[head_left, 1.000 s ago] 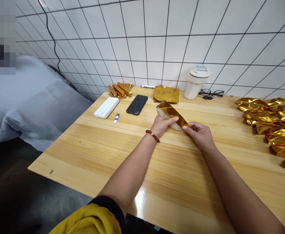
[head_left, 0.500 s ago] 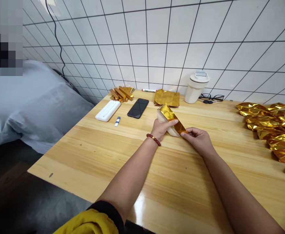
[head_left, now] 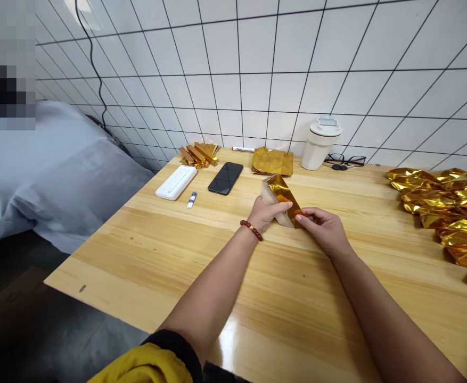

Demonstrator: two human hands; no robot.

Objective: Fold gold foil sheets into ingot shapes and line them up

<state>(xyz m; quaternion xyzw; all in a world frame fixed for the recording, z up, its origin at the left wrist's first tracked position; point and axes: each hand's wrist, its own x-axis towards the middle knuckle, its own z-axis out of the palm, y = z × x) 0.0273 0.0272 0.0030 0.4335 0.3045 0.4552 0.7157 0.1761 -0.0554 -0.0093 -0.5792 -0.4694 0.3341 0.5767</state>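
Between both hands is a sheet of gold foil paper [head_left: 281, 189], partly folded, with its pale inner side showing along the left. My left hand [head_left: 265, 211], a red bead bracelet [head_left: 251, 229] at its wrist, grips the paper with the thumb laid across the gold face; its other fingers are hidden behind. At the lower right corner, my right hand [head_left: 323, 226] pinches the paper's edge between thumb and fingers. Just behind the held sheet lies a flat stack of gold foil paper [head_left: 272, 161].
Around the wooden table [head_left: 169, 276] are a black phone [head_left: 226, 178], white power bank [head_left: 176, 182], small tube [head_left: 191, 200], gold strips [head_left: 199, 155], marker [head_left: 243, 149], cream cup [head_left: 320, 143], glasses [head_left: 355, 160] and folded gold foil pieces [head_left: 443, 213]. A person in grey [head_left: 65, 159] is at left.
The foil paper has turned a little, its lower right corner drawn in and down, and more of its pale side shows at the top. Both hands keep their hold.
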